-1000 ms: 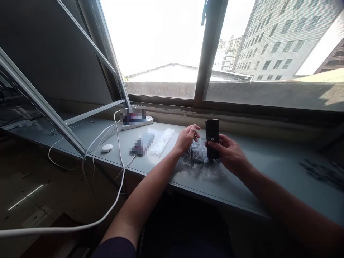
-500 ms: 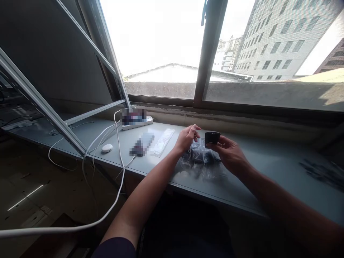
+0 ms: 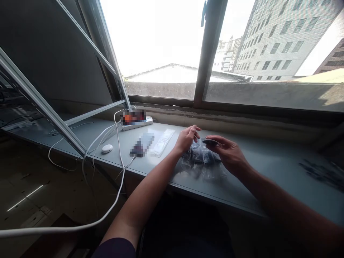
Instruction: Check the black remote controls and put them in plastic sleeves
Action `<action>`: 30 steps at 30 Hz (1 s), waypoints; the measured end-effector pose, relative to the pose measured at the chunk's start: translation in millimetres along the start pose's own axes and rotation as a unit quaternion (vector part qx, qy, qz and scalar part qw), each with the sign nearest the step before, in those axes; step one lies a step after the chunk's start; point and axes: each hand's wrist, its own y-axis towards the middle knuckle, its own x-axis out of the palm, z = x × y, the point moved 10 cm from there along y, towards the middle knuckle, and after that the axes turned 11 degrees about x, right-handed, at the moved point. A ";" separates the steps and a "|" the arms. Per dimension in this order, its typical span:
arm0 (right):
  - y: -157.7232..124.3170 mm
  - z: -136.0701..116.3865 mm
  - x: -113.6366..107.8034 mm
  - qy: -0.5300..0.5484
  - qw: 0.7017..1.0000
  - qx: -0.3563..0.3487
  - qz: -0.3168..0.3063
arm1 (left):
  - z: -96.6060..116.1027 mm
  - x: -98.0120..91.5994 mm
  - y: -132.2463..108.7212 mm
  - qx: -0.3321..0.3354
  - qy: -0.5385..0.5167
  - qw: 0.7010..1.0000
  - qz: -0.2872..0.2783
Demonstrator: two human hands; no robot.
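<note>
Leftward, the black remote point(image 3: 209, 142) juts from the right hand point(image 3: 229, 151).

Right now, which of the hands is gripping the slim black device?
The right hand pinches the slim black device; the left hand, loosely curled, shows nothing held.

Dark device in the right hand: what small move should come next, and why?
Perhaps tilt the dark device so more of its surface shows: the right hand holds it nearly edge-on, above the plastic-wrapped items, so only a thin sliver can be seen.
</note>
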 end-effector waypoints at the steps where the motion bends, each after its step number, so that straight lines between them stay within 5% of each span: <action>1: -0.1 0.1 0.0 -0.001 1.000 0.002 0.000 | -0.2 -0.2 0.0 0.000 0.001 1.000 0.000; 19: 4.4 15.0 -4.5 -0.006 0.999 0.048 0.013 | -1.7 1.4 -0.2 -0.006 0.015 1.000 -0.002; 30: 4.1 9.9 -5.2 -0.056 0.998 -0.005 0.001 | -4.5 1.2 0.9 -0.002 0.011 1.000 -0.004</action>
